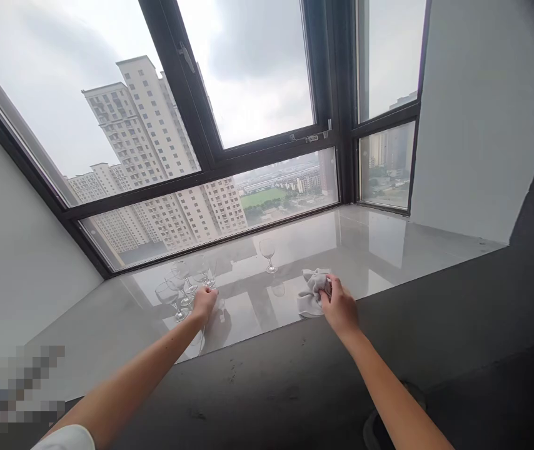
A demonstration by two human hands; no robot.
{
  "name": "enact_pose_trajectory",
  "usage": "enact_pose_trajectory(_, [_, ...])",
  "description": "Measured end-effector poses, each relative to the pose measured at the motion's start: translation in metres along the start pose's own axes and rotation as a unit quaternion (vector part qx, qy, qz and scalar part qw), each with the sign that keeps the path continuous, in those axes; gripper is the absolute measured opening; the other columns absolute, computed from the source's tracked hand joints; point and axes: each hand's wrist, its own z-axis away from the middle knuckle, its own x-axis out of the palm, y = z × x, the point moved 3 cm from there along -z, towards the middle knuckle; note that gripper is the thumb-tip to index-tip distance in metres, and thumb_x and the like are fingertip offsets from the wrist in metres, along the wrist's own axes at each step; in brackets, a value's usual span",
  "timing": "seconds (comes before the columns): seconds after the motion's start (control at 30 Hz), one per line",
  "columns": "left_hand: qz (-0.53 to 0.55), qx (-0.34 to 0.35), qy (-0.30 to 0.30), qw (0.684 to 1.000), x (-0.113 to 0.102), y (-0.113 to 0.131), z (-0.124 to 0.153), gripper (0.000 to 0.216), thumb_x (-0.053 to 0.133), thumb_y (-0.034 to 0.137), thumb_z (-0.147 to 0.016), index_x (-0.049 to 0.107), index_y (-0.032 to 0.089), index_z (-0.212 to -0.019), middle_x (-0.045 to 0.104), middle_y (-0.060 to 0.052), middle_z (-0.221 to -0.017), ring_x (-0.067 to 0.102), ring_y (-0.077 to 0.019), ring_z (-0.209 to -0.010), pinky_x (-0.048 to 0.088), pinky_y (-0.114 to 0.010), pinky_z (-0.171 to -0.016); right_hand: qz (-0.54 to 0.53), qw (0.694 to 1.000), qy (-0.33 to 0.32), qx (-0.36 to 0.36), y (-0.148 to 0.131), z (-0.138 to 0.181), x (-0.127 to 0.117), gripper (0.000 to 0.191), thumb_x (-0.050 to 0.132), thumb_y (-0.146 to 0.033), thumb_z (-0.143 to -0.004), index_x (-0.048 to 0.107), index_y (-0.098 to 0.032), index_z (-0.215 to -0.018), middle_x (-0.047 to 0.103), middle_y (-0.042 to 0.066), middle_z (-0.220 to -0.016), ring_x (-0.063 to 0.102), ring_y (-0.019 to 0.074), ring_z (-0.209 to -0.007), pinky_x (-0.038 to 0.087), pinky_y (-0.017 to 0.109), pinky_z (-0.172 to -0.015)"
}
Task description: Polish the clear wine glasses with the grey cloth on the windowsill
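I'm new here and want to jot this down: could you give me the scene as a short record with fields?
Left hand: at the clustered stemmed glasses; whether it grips one is unclear
Right hand: holding a crumpled pale cloth on the sill
Lone glass: upright, apart from the cluster
Sill surface: glossy, reflective
Outside: tall buildings, green field, cloudy sky

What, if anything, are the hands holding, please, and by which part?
Right hand: grey cloth, by its bunched right side. Left hand, by the glasses: cannot tell.
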Motion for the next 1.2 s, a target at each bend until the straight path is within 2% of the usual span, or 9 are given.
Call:
enact_pose_trajectory(0.17, [0.003, 0.129, -0.146, 0.981, 0.053, 0.053, 0.032, 0.009, 0.065, 0.025, -0.077, 0.064, 0.018, -0.071, 0.061, 0.000, -0.065, 0.057, -0.0139, -0.061, 0.041, -0.024, -0.057, 0.006, 1.000, 0.006, 0.002, 0.001, 0.000, 0.000, 0.037, 0.046, -0.027, -0.091, 0.052, -0.016, -0.126, 0.067, 0.013, -0.101, 0.061, 0.0271, -0.093, 0.044, 0.034, -0.076])
enact_pose_trajectory(0.27, [-0.011, 0.188, -0.187, 0.964, 0.090, 0.089, 0.038, 0.017, 0.063, 0.026, -0.080, 0.073, 0.017, -0.090, 0.070, -0.007, -0.097, 0.064, -0.0161, -0.075, 0.048, -0.025, -0.067, 0.005, 1.000, 0.009, -0.003, 0.001, 0.000, 0.001, 0.037, 0.047, -0.026, -0.090, 0.052, -0.016, -0.126, 0.067, 0.013, -0.101, 0.061, 0.0273, -0.092, 0.044, 0.034, -0.076])
enact_pose_trajectory(0.43, [-0.068, 0.266, -0.200, 0.941, 0.126, 0.130, 0.033, 0.048, 0.063, 0.024, -0.081, 0.064, 0.021, -0.130, 0.038, -0.013, -0.153, 0.062, -0.0231, -0.111, 0.045, -0.031, -0.097, 0.002, 1.000, 0.011, -0.009, 0.001, 0.000, 0.000, 0.036, 0.046, -0.025, -0.090, 0.052, -0.016, -0.125, 0.067, 0.012, -0.100, 0.061, 0.0267, -0.092, 0.045, 0.034, -0.076])
enact_pose_trajectory(0.5, [-0.102, 0.282, -0.212, 0.930, 0.133, 0.138, 0.027, 0.057, 0.062, 0.022, -0.081, 0.056, 0.022, -0.138, 0.028, -0.013, -0.160, 0.061, -0.0248, -0.115, 0.044, -0.032, -0.100, -0.002, 1.000, 0.010, -0.013, 0.001, 0.000, -0.001, 0.036, 0.047, -0.025, -0.090, 0.052, -0.017, -0.125, 0.067, 0.012, -0.101, 0.061, 0.0267, -0.093, 0.045, 0.034, -0.076])
enact_pose_trajectory(0.6, [-0.149, 0.296, -0.225, 0.916, 0.137, 0.142, 0.020, 0.058, 0.055, 0.021, -0.086, 0.048, 0.017, -0.144, 0.036, -0.014, -0.156, 0.055, -0.0256, -0.123, 0.041, -0.031, -0.103, -0.006, 1.000, 0.009, -0.016, 0.000, 0.001, -0.001, 0.036, 0.047, -0.025, -0.091, 0.052, -0.017, -0.125, 0.067, 0.013, -0.101, 0.061, 0.0270, -0.094, 0.045, 0.034, -0.076])
enact_pose_trajectory(0.73, [-0.195, 0.317, -0.224, 0.900, 0.125, 0.135, 0.020, 0.054, 0.051, 0.023, -0.089, 0.050, 0.020, -0.143, 0.049, -0.010, -0.149, 0.051, -0.0262, -0.128, 0.041, -0.033, -0.104, -0.003, 1.000, 0.016, -0.013, 0.001, 0.001, -0.002, 0.036, 0.047, -0.025, -0.091, 0.052, -0.017, -0.125, 0.067, 0.013, -0.101, 0.062, 0.0274, -0.093, 0.046, 0.035, -0.076])
enact_pose_trajectory(0.83, [-0.218, 0.325, -0.205, 0.897, 0.095, 0.113, 0.031, 0.049, 0.052, 0.026, -0.088, 0.057, 0.023, -0.137, 0.057, -0.009, -0.141, 0.052, -0.0281, -0.127, 0.043, -0.037, -0.102, -0.002, 1.000, 0.013, -0.014, 0.002, 0.001, -0.002, 0.037, 0.047, -0.028, -0.090, 0.052, -0.017, -0.126, 0.068, 0.013, -0.101, 0.063, 0.0278, -0.092, 0.046, 0.036, -0.076])
enact_pose_trajectory(1.07, [-0.241, 0.317, -0.095, 0.912, -0.002, 0.005, 0.058, 0.043, 0.045, 0.026, -0.092, 0.063, 0.020, -0.131, 0.063, -0.007, -0.134, 0.053, -0.0276, -0.123, 0.039, -0.039, -0.107, 0.001, 1.000, 0.014, -0.012, 0.010, 0.001, 0.001, 0.038, 0.047, -0.035, -0.089, 0.051, -0.021, -0.125, 0.070, 0.011, -0.103, 0.066, 0.0300, -0.090, 0.049, 0.039, -0.073])
enact_pose_trajectory(1.2, [-0.235, 0.285, -0.025, 0.929, -0.023, -0.034, 0.063, 0.047, 0.042, 0.026, -0.093, 0.059, 0.019, -0.136, 0.062, -0.007, -0.135, 0.053, -0.0267, -0.121, 0.038, -0.039, -0.107, 0.020, 0.999, 0.026, -0.016, 0.010, 0.001, 0.005, 0.038, 0.047, -0.035, -0.090, 0.051, -0.021, -0.125, 0.069, 0.014, -0.098, 0.066, 0.0333, -0.085, 0.050, 0.043, -0.068])
